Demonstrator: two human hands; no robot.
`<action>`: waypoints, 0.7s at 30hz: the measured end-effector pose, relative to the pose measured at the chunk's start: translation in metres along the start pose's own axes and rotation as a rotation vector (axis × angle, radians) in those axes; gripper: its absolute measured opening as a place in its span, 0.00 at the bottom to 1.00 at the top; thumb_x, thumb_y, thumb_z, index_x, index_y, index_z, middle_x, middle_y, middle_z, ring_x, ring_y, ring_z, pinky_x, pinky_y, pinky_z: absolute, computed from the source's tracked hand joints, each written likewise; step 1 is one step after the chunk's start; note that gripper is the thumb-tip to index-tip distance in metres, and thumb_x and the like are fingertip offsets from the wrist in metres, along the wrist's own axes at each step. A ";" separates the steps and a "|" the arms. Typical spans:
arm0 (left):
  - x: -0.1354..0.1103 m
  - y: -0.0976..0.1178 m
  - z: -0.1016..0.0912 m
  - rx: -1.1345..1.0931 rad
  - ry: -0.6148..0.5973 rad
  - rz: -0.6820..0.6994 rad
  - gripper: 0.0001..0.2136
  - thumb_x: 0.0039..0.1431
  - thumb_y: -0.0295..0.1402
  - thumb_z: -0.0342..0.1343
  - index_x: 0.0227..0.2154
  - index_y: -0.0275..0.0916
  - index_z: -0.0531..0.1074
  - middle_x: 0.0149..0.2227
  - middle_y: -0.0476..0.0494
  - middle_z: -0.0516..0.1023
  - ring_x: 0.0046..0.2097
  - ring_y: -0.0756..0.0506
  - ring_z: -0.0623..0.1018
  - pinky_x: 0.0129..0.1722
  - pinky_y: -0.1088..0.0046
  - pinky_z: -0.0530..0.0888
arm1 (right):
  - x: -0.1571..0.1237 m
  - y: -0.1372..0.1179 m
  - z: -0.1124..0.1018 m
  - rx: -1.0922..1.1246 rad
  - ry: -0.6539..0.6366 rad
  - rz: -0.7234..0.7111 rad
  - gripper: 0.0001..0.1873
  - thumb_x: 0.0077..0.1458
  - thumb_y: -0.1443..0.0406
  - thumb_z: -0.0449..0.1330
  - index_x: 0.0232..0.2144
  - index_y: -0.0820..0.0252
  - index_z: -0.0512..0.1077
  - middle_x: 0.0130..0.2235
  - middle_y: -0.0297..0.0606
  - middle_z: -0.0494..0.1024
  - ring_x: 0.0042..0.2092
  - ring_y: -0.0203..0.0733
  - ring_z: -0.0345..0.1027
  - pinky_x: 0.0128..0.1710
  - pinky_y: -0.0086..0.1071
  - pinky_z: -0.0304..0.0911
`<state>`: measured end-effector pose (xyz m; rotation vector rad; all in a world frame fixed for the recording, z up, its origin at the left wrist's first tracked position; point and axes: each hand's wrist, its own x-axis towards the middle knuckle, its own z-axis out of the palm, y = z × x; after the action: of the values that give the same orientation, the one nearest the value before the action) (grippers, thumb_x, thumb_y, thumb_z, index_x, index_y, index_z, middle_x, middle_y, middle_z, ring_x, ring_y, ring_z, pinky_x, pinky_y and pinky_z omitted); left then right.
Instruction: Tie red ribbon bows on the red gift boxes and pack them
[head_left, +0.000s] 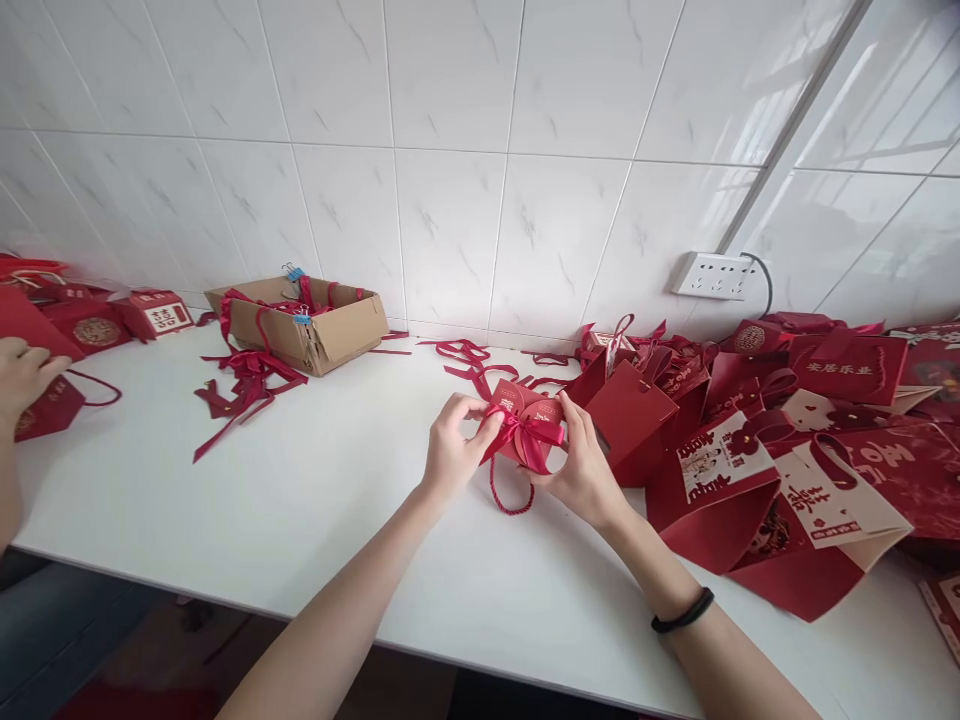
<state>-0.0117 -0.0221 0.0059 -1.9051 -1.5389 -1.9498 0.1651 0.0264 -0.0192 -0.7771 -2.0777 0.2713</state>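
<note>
The left hand point(452, 452) and the right hand point(581, 468) held a small red box point(525, 425) between them, just above the white table point(300, 500). The left fingers point(469, 408) curled over the box's near-left edge, thumb and forefinger pinched on the left loop of a red bow point(529, 432) tied across its front. The right fingers point(574, 420) pressed against the box's right side, closed around it, beside the bow's other loop. A red cord point(510, 497) hung from the box in a loop below the fingertips and lay on the table.

Just right of the right fingers stood a red bag point(628, 410), with more red bags point(787, 470) heaped beyond it. Well left of the left fingers sat a cardboard box point(315, 330) with ribbons point(240, 385) spilling out. At the far left, another person's hand point(26, 375) rested closed on a red bag point(49, 405).
</note>
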 end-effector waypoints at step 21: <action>-0.014 0.020 -0.002 0.264 0.101 0.891 0.06 0.53 0.22 0.53 0.28 0.41 0.70 0.19 0.54 0.64 0.24 0.51 0.61 0.29 0.71 0.61 | -0.005 -0.019 -0.001 -0.089 0.181 -0.150 0.51 0.49 0.50 0.62 0.65 0.51 0.37 0.58 0.51 0.58 0.58 0.58 0.57 0.52 0.54 0.63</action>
<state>0.0025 -0.0419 0.0078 -1.8526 -0.6564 -1.3334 0.1599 0.0083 -0.0132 -0.6683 -1.9741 0.0249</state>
